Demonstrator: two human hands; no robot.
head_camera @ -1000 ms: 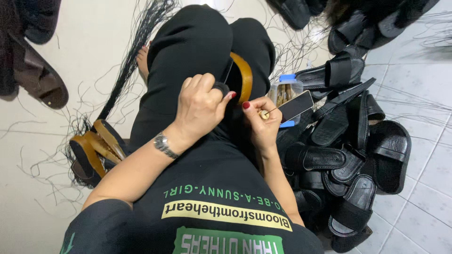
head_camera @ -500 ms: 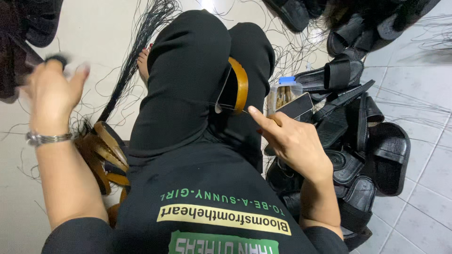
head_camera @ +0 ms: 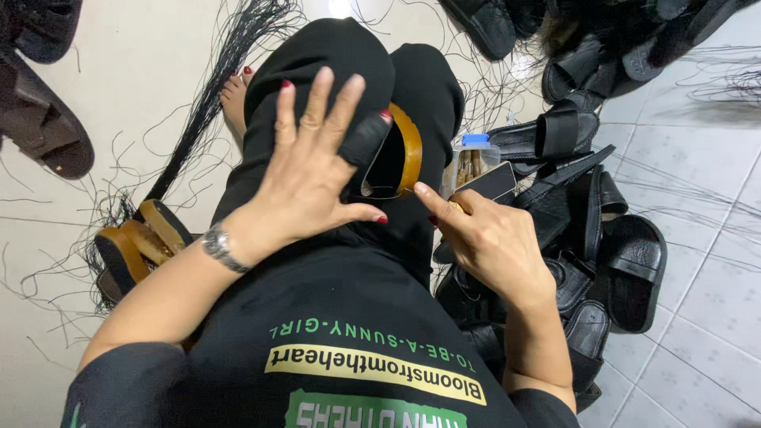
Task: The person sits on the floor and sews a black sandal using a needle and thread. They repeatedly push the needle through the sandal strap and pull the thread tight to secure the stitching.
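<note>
The left hand [head_camera: 313, 178] was spread flat, fingers [head_camera: 317, 99] splayed wide and gripping nothing, one fingertip capped in a black guard, probably for protection. It was hovered over the tan-soled sandal [head_camera: 406, 150], which was kept wedged on the lap between the raised knees, likely to keep it steady. The right hand [head_camera: 491, 246] was loosely curled, index finger pointed at the sandal, nothing visibly held. Black sandals [head_camera: 626, 269] were piled on the floor [head_camera: 713, 158] to the right, a small bottle [head_camera: 468, 158] just beside the lap.
</note>
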